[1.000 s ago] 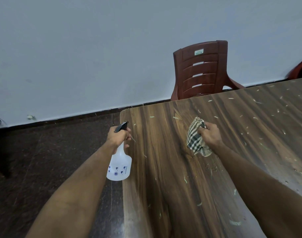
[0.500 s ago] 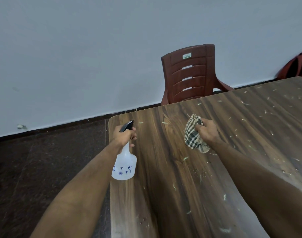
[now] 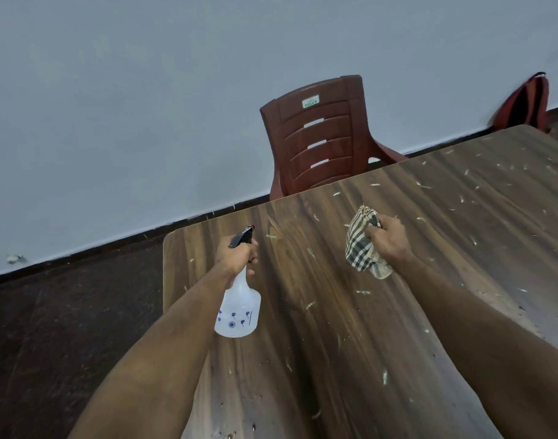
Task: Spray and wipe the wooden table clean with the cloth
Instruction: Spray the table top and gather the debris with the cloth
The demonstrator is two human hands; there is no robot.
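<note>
A dark wooden table [image 3: 303, 359] strewn with pale crumbs and shreds fills the lower right. My left hand [image 3: 236, 256] grips the neck and black trigger head of a white spray bottle [image 3: 238, 312] with blue flower marks, held over the table near its left corner, nozzle pointing away from me. My right hand [image 3: 387, 239] holds a bunched green-and-white checked cloth [image 3: 361, 247] just above or on the tabletop, farther right. A few small droplets show on the wood near the bottom edge.
A brown plastic chair [image 3: 322, 137] stands against the table's far edge, in front of a pale wall. A red bag [image 3: 524, 104] leans on the wall at the far right. Dark floor [image 3: 65, 327] lies to the left of the table.
The view has swung left, so the table sits more centrally. My left hand with the bottle has moved from beyond the table's left edge to over the tabletop. The cloth hand keeps its grip.
</note>
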